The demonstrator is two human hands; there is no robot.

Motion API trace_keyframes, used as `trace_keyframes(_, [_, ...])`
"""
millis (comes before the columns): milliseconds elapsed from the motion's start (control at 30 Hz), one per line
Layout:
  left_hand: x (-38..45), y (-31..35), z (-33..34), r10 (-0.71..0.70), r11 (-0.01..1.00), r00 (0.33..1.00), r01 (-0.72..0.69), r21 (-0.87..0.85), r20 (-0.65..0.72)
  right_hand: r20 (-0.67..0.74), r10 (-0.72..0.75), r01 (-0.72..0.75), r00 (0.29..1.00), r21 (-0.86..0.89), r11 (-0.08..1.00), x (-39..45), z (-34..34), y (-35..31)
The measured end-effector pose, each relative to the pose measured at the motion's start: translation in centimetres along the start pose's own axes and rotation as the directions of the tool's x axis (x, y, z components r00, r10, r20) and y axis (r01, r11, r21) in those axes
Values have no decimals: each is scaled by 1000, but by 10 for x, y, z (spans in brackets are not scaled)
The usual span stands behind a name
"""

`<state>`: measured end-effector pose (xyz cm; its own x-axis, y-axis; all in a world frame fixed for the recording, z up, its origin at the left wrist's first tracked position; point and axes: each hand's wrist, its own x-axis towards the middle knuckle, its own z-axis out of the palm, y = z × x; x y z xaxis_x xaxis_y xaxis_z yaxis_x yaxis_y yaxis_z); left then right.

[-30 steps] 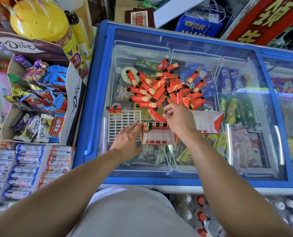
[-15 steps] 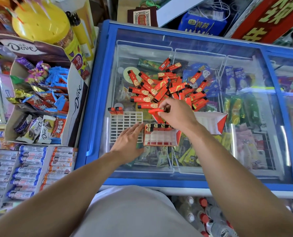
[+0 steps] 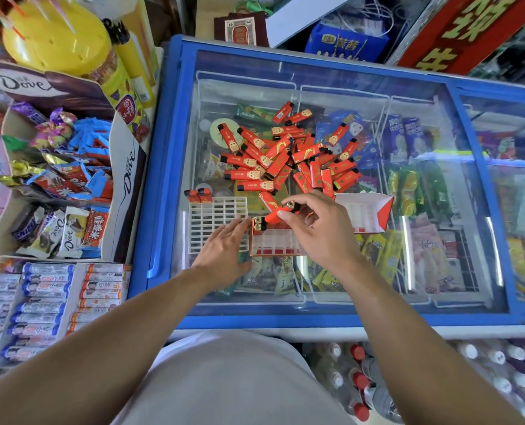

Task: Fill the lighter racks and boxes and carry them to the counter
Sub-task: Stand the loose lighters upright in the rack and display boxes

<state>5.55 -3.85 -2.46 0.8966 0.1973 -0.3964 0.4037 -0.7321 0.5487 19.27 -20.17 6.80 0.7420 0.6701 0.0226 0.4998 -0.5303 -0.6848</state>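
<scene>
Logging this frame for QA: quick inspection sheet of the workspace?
Surface: glass freezer lid, blue frame.
Job's things: loose lighters piled; white rack holds two; red box with lighters at its back-left; second box tilted.
Clutter: nothing seen on lid.
Hands: left hand flat on rack's edge; right hand pinches a lighter.
Cables: white cords behind freezer.
Surroundings: Dove sweets display left, bottles below.

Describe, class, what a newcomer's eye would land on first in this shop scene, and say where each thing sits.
First comes the heap of red lighters scattered on the glass lid of the blue chest freezer, in mid-frame. Just below it, the right hand pinches one red lighter above a boxed rack, while the left hand lies flat beside it on a white rack. At far left stands a Dove sweets display.
</scene>
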Motion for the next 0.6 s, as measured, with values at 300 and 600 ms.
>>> trace_keyframes(300, [-2,3,-4,0,1000,1000,0,-21,5,120,-13,59,993,-385,921,-8,23,17])
trace_keyframes(600, [-3,4,-5,1,1000,1000,0,-24,23,-38,-27,10,999,-391,921,-15,56,27])
